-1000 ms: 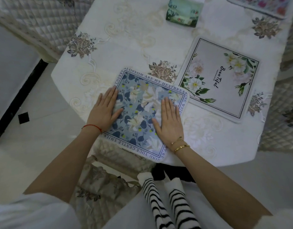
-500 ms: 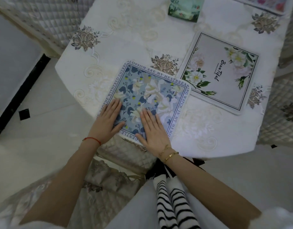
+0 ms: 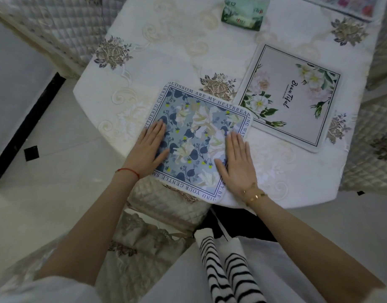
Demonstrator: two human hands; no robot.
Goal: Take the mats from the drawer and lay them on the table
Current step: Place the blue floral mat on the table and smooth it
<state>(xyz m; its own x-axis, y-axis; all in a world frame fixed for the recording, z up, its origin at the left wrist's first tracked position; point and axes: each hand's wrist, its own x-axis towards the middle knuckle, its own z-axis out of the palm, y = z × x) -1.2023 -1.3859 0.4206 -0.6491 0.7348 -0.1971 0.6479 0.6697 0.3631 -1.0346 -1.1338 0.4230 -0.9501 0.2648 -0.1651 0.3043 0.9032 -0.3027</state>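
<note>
A blue floral mat (image 3: 199, 138) is laid on the table (image 3: 166, 53) at its near edge, with its near corner overhanging that edge above a quilted chair (image 3: 166, 202). The mat is turned at an angle to the table edge, its long axis running from the far left toward the near right, and its lettered border is seen along all visible sides. It is pressed flat by both hands. The left hand (image 3: 150, 149) is laid on the mat's left side with its fingers straight and released, grasping nothing. The right hand (image 3: 237, 162) is laid on the mat's right side, partly over the border, its fingers likewise straight and flat. A second mat (image 3: 293, 99), pale with white flowers and script, is placed just beside the blue one on the right, their corners almost touching. A green packet (image 3: 242, 14) is set farther back on the table. The corner of a third, pink-flowered mat (image 3: 349, 6) is seen at the far right edge.
</note>
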